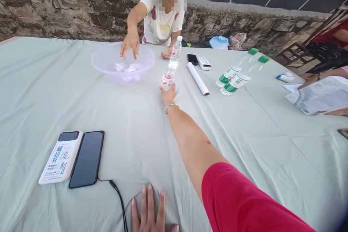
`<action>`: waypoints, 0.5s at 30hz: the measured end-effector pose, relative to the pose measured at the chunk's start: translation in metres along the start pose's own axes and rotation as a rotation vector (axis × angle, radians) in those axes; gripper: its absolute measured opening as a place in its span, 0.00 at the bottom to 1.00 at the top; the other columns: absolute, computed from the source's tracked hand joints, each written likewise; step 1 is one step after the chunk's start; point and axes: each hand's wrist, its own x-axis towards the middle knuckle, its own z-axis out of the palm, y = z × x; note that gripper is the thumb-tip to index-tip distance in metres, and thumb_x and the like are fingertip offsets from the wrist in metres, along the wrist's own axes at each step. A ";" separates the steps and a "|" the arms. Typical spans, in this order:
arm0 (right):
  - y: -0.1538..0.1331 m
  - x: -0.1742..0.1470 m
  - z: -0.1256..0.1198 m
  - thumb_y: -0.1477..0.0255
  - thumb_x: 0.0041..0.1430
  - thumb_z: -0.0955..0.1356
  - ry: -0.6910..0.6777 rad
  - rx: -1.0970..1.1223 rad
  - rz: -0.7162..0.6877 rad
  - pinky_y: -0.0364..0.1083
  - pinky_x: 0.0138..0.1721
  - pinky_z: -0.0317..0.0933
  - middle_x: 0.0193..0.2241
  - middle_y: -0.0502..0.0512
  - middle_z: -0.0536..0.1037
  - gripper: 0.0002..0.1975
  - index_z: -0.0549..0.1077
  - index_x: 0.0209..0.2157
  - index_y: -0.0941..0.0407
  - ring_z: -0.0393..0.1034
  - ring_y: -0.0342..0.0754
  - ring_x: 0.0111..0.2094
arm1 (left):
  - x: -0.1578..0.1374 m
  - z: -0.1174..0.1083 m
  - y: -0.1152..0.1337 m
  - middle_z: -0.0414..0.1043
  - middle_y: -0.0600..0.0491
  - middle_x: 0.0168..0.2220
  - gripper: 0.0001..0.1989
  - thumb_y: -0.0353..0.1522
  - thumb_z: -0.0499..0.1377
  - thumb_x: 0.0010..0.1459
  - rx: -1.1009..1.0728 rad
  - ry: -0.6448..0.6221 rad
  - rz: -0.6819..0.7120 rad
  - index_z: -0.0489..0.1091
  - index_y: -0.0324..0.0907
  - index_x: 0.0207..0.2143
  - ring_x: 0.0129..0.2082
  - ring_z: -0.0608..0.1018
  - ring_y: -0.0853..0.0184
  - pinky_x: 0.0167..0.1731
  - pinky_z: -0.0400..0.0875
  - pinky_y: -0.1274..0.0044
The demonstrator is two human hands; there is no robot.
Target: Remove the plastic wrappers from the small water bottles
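Observation:
My right arm, in a red sleeve and with a bracelet at the wrist, stretches forward over the table. At its end my right hand (168, 95) is closed around the lower part of a small clear water bottle (168, 79) with a red and white label. Just behind it stands a second water bottle (175, 51) with a white cap. My left hand (149, 212) lies flat on the cloth at the bottom edge, fingers spread, holding nothing. Left of it are a black cable (119, 194), a dark phone (87, 159) and a white power bank (62, 157).
Across the table, a person reaches a hand (131, 43) over a lilac basin (96, 59) holding crumpled white pieces (129, 68). A white roll (198, 79), another phone (192, 59), another power bank (204, 63) and two green-capped bottles (234, 82) stand or lie right. Someone holds papers (323, 96).

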 end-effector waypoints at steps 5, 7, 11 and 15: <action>-0.019 -0.106 -0.051 0.68 0.50 0.70 -0.033 0.088 0.065 0.52 0.52 0.58 0.47 0.59 0.71 0.26 0.61 0.51 0.56 0.66 0.51 0.48 | 0.013 -0.041 0.006 0.46 0.45 0.66 0.34 0.45 0.50 0.58 -0.013 -0.009 0.089 0.51 0.43 0.64 0.66 0.45 0.49 0.61 0.35 0.50; -0.020 -0.153 -0.076 0.69 0.47 0.71 -0.131 0.156 0.062 0.53 0.51 0.59 0.45 0.58 0.73 0.26 0.63 0.49 0.56 0.67 0.51 0.46 | 0.015 -0.049 0.005 0.47 0.43 0.66 0.33 0.43 0.49 0.59 -0.057 0.021 0.098 0.53 0.40 0.64 0.66 0.47 0.50 0.61 0.37 0.51; -0.014 -0.249 -0.132 0.65 0.44 0.73 -0.449 0.502 0.063 0.52 0.50 0.60 0.44 0.57 0.74 0.27 0.64 0.46 0.55 0.68 0.51 0.44 | 0.019 -0.057 -0.005 0.52 0.42 0.64 0.29 0.41 0.47 0.59 -0.365 0.181 -0.006 0.59 0.38 0.60 0.65 0.54 0.54 0.62 0.47 0.57; -0.012 -0.322 -0.184 0.62 0.46 0.73 -0.798 0.878 0.242 0.51 0.49 0.61 0.44 0.55 0.74 0.28 0.65 0.49 0.53 0.70 0.49 0.44 | 0.028 -0.071 -0.008 0.60 0.42 0.60 0.29 0.44 0.47 0.60 -0.942 0.213 -0.203 0.58 0.40 0.59 0.59 0.65 0.57 0.57 0.61 0.63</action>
